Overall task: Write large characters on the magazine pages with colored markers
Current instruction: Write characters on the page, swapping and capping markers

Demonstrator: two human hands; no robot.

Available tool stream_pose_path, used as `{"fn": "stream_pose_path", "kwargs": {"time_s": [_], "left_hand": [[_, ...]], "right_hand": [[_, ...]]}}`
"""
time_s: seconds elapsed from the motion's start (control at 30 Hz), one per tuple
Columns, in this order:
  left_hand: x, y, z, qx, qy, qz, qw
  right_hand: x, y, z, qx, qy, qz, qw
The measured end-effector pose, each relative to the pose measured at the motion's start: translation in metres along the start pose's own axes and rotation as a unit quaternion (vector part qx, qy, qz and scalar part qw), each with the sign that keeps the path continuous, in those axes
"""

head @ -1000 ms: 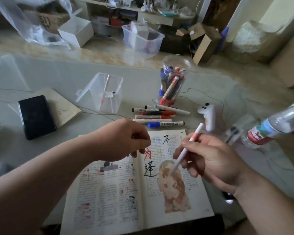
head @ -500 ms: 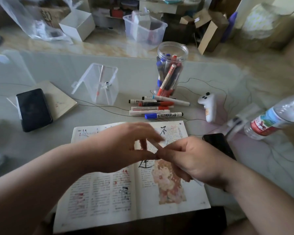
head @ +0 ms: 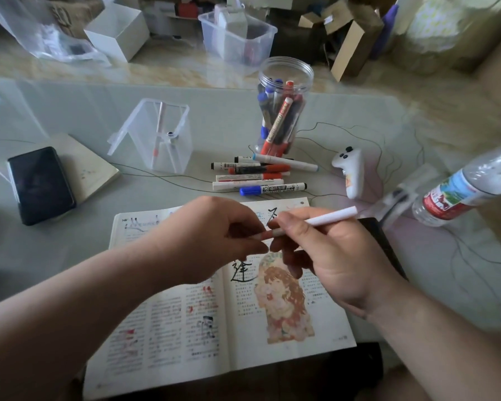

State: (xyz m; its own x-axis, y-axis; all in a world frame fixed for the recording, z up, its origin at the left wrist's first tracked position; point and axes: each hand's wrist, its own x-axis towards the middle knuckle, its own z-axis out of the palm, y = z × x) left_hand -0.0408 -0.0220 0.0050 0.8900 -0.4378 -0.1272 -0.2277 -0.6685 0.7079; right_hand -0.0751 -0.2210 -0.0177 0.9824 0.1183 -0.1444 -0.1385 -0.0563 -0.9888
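Note:
An open magazine [head: 185,314] lies on the table in front of me, with large black characters [head: 240,270] on its right page beside a coloured picture. Above the page both hands hold one white marker [head: 330,217], which lies nearly level. My right hand [head: 339,261] grips its barrel. My left hand [head: 209,241] pinches its pinkish cap end [head: 265,235]. I cannot see whether the cap is on or off the tip. Several loose markers [head: 261,176] lie beyond the magazine, and a clear jar [head: 284,111] holds more.
A clear plastic box [head: 159,134] stands at centre left. A black phone [head: 41,183] rests on a notebook at the left. A white controller [head: 349,172], a water bottle [head: 469,186] and a dark device [head: 382,241] sit at the right. Thin wires cross the table.
One second ago my right hand held the marker upright and my left hand hovered apart. The hands have come together; the marker now lies level with my left fingers on its cap end.

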Motion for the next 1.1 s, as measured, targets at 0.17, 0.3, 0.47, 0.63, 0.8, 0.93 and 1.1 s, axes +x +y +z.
{"fn": "stream_pose_path", "kwargs": {"time_s": [0.17,0.3,0.47,0.63,0.8,0.93,1.1], "left_hand": [[0.003,0.002,-0.007,0.036,-0.052,0.03,0.998],[0.004,-0.014,-0.019,0.126,-0.128,-0.008,0.984],[0.004,-0.038,-0.018,0.123,-0.064,-0.034,0.99],[0.005,-0.044,0.001,0.183,-0.144,-0.035,0.972],[0.007,-0.043,0.008,0.196,-0.213,-0.034,0.957],[0.009,-0.045,0.007,0.209,-0.262,-0.034,0.942],[0.01,-0.048,0.006,0.191,-0.268,-0.037,0.944]], "right_hand": [[-0.001,-0.009,0.0,0.089,0.002,0.016,0.996],[0.009,-0.021,-0.03,0.18,0.136,0.017,0.974],[0.011,0.0,-0.044,-0.031,0.142,-0.025,0.989],[0.006,0.038,-0.022,-0.242,0.036,-0.015,0.97],[0.005,0.048,-0.009,-0.24,0.04,-0.02,0.97],[0.012,0.051,-0.006,-0.274,0.048,-0.013,0.961],[0.016,0.053,-0.007,-0.282,0.056,-0.007,0.958]]}}
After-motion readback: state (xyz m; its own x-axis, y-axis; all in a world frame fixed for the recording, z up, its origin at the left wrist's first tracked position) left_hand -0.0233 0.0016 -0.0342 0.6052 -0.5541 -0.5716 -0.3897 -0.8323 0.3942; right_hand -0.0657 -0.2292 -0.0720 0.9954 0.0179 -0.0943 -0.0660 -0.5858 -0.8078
